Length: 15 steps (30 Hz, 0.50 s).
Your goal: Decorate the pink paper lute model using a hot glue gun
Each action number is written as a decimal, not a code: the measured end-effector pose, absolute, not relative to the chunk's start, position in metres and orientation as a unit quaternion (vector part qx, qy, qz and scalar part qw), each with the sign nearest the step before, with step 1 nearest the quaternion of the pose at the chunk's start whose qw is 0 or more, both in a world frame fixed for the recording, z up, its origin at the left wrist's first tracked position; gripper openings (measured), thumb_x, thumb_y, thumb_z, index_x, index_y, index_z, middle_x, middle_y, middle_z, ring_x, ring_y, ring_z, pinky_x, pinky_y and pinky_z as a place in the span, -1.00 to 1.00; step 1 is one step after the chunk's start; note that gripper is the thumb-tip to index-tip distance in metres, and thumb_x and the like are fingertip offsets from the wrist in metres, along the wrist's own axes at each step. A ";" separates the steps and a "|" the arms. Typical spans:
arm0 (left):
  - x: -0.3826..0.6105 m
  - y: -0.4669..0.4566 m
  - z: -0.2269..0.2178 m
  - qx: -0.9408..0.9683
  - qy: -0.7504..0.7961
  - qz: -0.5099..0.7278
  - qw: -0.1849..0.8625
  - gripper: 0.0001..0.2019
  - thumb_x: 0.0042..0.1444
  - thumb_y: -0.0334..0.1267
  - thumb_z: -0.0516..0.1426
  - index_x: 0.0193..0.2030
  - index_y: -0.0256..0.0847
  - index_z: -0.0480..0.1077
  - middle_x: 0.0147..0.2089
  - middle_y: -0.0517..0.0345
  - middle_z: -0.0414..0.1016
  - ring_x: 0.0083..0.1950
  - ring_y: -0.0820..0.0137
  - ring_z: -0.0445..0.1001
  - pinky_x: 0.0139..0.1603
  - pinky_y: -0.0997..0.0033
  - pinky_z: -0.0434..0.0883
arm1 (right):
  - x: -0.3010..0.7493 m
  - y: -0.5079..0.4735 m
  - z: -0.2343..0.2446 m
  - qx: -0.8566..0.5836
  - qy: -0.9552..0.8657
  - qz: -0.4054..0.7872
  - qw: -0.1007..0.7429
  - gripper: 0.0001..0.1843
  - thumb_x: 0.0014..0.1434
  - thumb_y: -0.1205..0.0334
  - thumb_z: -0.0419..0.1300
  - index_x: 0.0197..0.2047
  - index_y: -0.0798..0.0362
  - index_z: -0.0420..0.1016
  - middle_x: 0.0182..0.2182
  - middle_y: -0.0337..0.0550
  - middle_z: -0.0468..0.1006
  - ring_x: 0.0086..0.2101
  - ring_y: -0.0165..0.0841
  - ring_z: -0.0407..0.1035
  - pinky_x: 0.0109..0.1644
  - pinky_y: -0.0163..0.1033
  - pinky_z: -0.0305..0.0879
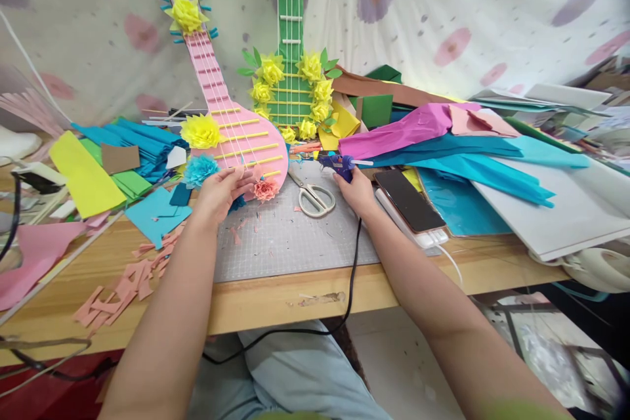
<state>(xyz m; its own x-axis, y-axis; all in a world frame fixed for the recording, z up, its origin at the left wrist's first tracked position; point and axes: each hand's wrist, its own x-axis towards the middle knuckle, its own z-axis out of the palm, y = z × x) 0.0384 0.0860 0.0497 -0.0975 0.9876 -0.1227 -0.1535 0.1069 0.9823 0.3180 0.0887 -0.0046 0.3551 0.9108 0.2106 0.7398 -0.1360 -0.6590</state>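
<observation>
My right hand [355, 191] is closed around a dark blue glue gun [340, 164], with a white glue stick poking out of its back. A black cord hangs from the gun over the table edge. My left hand [220, 195] is in a pinch at the lower body of a pink paper lute [231, 125]; what lies between its fingertips is hard to make out. Around that hand, a yellow paper flower [201, 131], a blue paper flower [201, 171] and a coral paper flower [265, 189] sit on the lute. Scissors [315, 200] lie between my hands.
A grey cutting mat [290, 249] covers the table's middle. Behind stands a green paper instrument [290, 33] with yellow flowers. A phone [409, 200] rests on a white power strip [433, 237] at right. Pink paper scraps [118, 289] and coloured paper [87, 174] lie left.
</observation>
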 end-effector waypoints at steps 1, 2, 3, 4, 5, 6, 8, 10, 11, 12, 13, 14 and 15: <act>0.039 0.083 0.048 0.405 0.512 0.536 0.535 -0.93 0.03 -0.36 0.16 -0.37 -0.33 0.43 -0.30 0.03 0.56 -0.32 0.49 0.54 -0.19 0.50 0.50 | 0.318 0.089 -0.004 -0.735 -0.544 0.132 0.384 -0.62 0.08 0.04 0.14 -0.10 0.10 0.40 -0.21 0.07 0.56 -0.19 -0.11 0.44 -0.13 -0.07 0.31; 0.039 0.080 0.046 0.408 0.512 0.541 0.528 -0.93 0.02 -0.36 0.17 -0.35 -0.33 0.42 -0.31 0.04 0.56 -0.32 0.48 0.55 -0.18 0.49 0.50 | 0.317 0.089 -0.004 -0.717 -0.534 0.153 0.421 -0.61 0.08 0.02 0.14 -0.10 0.10 0.38 -0.21 0.06 0.56 -0.21 -0.14 0.45 -0.16 -0.09 0.33; 0.041 0.078 0.044 0.412 0.514 0.545 0.518 -0.92 0.02 -0.35 0.18 -0.34 -0.32 0.42 -0.33 0.06 0.56 -0.33 0.47 0.55 -0.19 0.47 0.51 | 0.316 0.088 -0.003 -0.690 -0.528 0.183 0.461 -0.59 0.07 -0.01 0.13 -0.10 0.09 0.36 -0.21 0.03 0.56 -0.24 -0.19 0.45 -0.20 -0.12 0.35; 0.043 0.075 0.041 0.419 0.518 0.548 0.507 -0.89 0.01 -0.33 0.19 -0.31 -0.31 0.41 -0.35 0.07 0.56 -0.34 0.45 0.56 -0.20 0.44 0.51 | 0.313 0.087 -0.001 -0.655 -0.525 0.220 0.497 -0.57 0.06 -0.05 0.13 -0.10 0.08 0.34 -0.21 0.00 0.55 -0.28 -0.24 0.45 -0.26 -0.16 0.36; 0.045 0.073 0.039 0.428 0.522 0.547 0.495 -0.86 0.01 -0.30 0.20 -0.29 -0.30 0.39 -0.37 0.07 0.56 -0.36 0.43 0.56 -0.23 0.42 0.52 | 0.310 0.084 0.002 -0.617 -0.523 0.259 0.528 -0.55 0.04 -0.08 0.13 -0.11 0.06 0.33 -0.20 -0.03 0.55 -0.32 -0.30 0.44 -0.31 -0.21 0.35; 0.047 0.072 0.035 0.441 0.524 0.543 0.486 -0.83 0.01 -0.26 0.20 -0.27 -0.29 0.38 -0.37 0.07 0.57 -0.37 0.41 0.56 -0.26 0.40 0.52 | 0.306 0.081 0.005 -0.581 -0.524 0.296 0.548 -0.55 0.03 -0.11 0.13 -0.13 0.04 0.33 -0.20 -0.07 0.54 -0.37 -0.36 0.42 -0.35 -0.25 0.34; 0.052 0.070 0.029 0.471 0.525 0.531 0.470 -0.77 0.00 -0.20 0.22 -0.27 -0.28 0.35 -0.34 0.04 0.58 -0.41 0.40 0.56 -0.34 0.41 0.52 | 0.296 0.073 0.013 -0.531 -0.533 0.355 0.556 -0.55 -0.01 -0.16 0.16 -0.21 0.03 0.35 -0.28 -0.13 0.54 -0.47 -0.44 0.36 -0.43 -0.29 0.30; 0.055 0.069 0.024 0.490 0.532 0.519 0.456 -0.75 -0.01 -0.16 0.22 -0.31 -0.28 0.32 -0.33 0.01 0.58 -0.45 0.41 0.55 -0.43 0.45 0.50 | 0.287 0.064 0.019 -0.513 -0.555 0.395 0.523 -0.55 -0.03 -0.18 0.19 -0.30 0.05 0.39 -0.46 -0.20 0.49 -0.57 -0.48 0.26 -0.48 -0.30 0.25; 0.057 0.068 0.022 0.496 0.535 0.513 0.452 -0.75 -0.01 -0.15 0.22 -0.33 -0.29 0.32 -0.33 0.01 0.58 -0.46 0.41 0.54 -0.47 0.47 0.48 | 0.284 0.061 0.021 -0.510 -0.569 0.409 0.499 -0.55 -0.04 -0.19 0.20 -0.33 0.06 0.41 -0.54 -0.24 0.44 -0.61 -0.49 0.21 -0.51 -0.30 0.22; 0.059 0.067 0.020 0.502 0.536 0.507 0.451 -0.75 -0.01 -0.14 0.21 -0.34 -0.29 0.31 -0.34 0.01 0.58 -0.48 0.42 0.54 -0.51 0.50 0.47 | 0.281 0.058 0.022 -0.509 -0.583 0.418 0.475 -0.54 -0.06 -0.19 0.21 -0.35 0.07 0.43 -0.59 -0.26 0.40 -0.62 -0.49 0.18 -0.52 -0.30 0.20; 0.060 0.066 0.020 0.506 0.537 0.501 0.452 -0.75 -0.01 -0.13 0.21 -0.34 -0.29 0.32 -0.35 0.01 0.58 -0.50 0.42 0.53 -0.55 0.52 0.45 | 0.279 0.057 0.022 -0.508 -0.597 0.422 0.455 -0.54 -0.07 -0.19 0.23 -0.36 0.08 0.45 -0.62 -0.28 0.37 -0.62 -0.49 0.17 -0.52 -0.30 0.18; 0.062 0.065 0.019 0.509 0.538 0.494 0.456 -0.74 -0.02 -0.13 0.21 -0.34 -0.29 0.32 -0.35 0.01 0.58 -0.51 0.43 0.53 -0.58 0.53 0.43 | 0.278 0.056 0.021 -0.507 -0.609 0.421 0.440 -0.54 -0.09 -0.18 0.25 -0.36 0.08 0.46 -0.62 -0.28 0.36 -0.61 -0.48 0.18 -0.51 -0.29 0.17; 0.064 0.064 0.019 0.512 0.537 0.488 0.460 -0.74 -0.02 -0.13 0.20 -0.34 -0.29 0.33 -0.35 0.01 0.58 -0.52 0.42 0.52 -0.60 0.54 0.42 | 0.277 0.056 0.020 -0.506 -0.621 0.416 0.431 -0.53 -0.11 -0.18 0.26 -0.35 0.09 0.47 -0.61 -0.27 0.37 -0.59 -0.46 0.20 -0.50 -0.29 0.18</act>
<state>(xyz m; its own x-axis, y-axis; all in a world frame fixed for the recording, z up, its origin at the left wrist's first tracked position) 0.0638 0.0638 0.0193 -0.0532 0.9986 0.0050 0.1013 0.0004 0.9949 0.2772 0.0563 0.0198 -0.1170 0.9866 0.1137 0.2685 0.1417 -0.9528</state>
